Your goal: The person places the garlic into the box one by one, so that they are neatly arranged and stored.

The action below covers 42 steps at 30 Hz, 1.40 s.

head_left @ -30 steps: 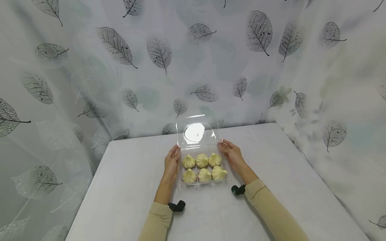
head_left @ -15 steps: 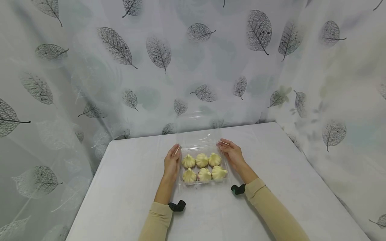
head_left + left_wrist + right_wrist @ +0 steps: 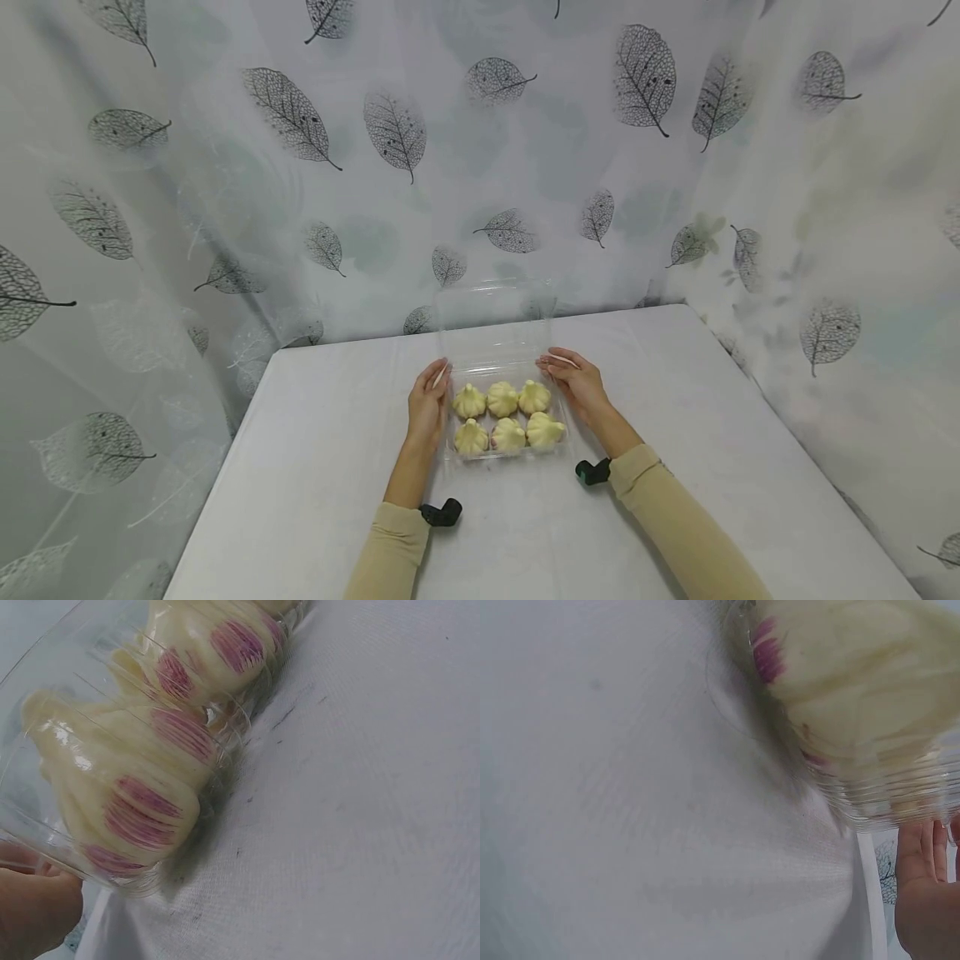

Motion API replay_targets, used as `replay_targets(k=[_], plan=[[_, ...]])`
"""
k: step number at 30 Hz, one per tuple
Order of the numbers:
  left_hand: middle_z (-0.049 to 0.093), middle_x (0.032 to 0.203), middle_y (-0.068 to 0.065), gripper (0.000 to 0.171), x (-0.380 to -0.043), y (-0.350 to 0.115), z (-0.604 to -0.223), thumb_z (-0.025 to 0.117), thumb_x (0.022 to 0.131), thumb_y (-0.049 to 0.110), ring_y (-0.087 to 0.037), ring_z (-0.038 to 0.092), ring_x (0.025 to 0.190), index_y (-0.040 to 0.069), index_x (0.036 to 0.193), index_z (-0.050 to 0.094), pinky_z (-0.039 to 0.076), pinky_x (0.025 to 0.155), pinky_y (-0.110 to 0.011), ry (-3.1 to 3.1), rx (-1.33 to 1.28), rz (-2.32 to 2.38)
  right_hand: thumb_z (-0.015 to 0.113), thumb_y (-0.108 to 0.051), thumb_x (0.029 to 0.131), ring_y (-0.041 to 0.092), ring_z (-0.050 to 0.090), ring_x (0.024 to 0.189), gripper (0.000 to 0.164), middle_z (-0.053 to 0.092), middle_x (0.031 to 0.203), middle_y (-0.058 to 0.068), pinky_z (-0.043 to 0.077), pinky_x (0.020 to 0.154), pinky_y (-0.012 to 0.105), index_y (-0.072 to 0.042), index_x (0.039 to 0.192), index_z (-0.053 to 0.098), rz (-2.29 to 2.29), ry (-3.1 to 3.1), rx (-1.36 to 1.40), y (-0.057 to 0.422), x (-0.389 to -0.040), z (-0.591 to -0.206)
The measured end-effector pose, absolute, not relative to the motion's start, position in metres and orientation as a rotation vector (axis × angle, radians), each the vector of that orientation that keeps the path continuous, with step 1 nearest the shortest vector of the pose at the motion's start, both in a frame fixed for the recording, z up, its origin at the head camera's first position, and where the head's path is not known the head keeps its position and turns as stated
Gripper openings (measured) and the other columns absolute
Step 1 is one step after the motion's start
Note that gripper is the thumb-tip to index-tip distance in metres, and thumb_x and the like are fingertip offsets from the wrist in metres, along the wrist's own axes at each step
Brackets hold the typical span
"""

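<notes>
In the head view a clear plastic clamshell box [image 3: 492,457] lies on the white table, its transparent lid [image 3: 491,329] raised and leaning back. Two rows of pale yellow garlic bulbs [image 3: 508,435] fill the base; close up, the bulbs [image 3: 127,802] show purple streaks. My left hand [image 3: 427,406] holds the box's left side near the hinge, fingertips at the rim. Opposite it, my right hand [image 3: 581,387] grips the right rear corner by the hinge. In the right wrist view the fingers [image 3: 911,855] reach up against the box's ribbed end; part of that hand is cut off.
A white cloth [image 3: 300,467] covers the table, whose back edge runs just behind the box. Leaf-print curtains [image 3: 525,167] hang around the back and sides. Each wrist bears a small black camera, the left camera [image 3: 441,512] and right camera [image 3: 592,472].
The lid has tipped farther back, and the bright glare on it has gone. My right fingertips have shifted very slightly left along the hinge; the box base and bulbs stay put.
</notes>
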<state>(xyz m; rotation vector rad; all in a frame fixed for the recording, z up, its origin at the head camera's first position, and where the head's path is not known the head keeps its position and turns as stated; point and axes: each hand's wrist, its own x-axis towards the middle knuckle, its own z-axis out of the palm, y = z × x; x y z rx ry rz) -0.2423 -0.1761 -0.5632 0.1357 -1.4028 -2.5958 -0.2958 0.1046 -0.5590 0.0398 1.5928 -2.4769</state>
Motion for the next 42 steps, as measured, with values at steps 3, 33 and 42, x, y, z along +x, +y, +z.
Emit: replay_targets(k=[3,33,42], plan=[[0.036,0.161,-0.024,0.042,-0.242,-0.176,-0.563,0.039,0.109,-0.008,-0.035,0.037,0.152,-0.009,0.151,0.038,0.036,0.123,-0.031,-1.376,0.158,-2.605,0.057,0.004,0.104,0.027,0.066,0.127,0.051,0.056,0.146,0.027,0.051,0.111,0.033,0.007,0.153,0.041,-2.465,1.605,0.035,0.104,-0.296,-0.56],[0.052,0.153,-0.019,0.019,-0.237,-0.172,-0.56,0.059,0.107,0.008,-0.028,0.048,0.146,0.0,0.118,0.047,0.042,0.119,-0.029,-1.521,0.297,-2.482,0.047,-0.025,0.112,0.023,0.062,0.128,0.039,0.064,0.143,0.012,0.055,0.102,0.028,-0.006,0.142,0.062,-2.212,1.99,0.156,0.109,-0.283,-0.556],[0.053,0.151,-0.019,0.017,-0.238,-0.173,-0.559,0.063,0.106,0.013,-0.027,0.051,0.142,0.004,0.11,0.049,0.052,0.1,-0.015,-1.531,0.295,-2.484,0.054,-0.028,0.108,0.028,0.056,0.136,0.043,0.06,0.147,0.012,0.048,0.114,0.043,-0.007,0.145,0.06,-2.212,2.019,0.091,0.109,-0.276,-0.55]])
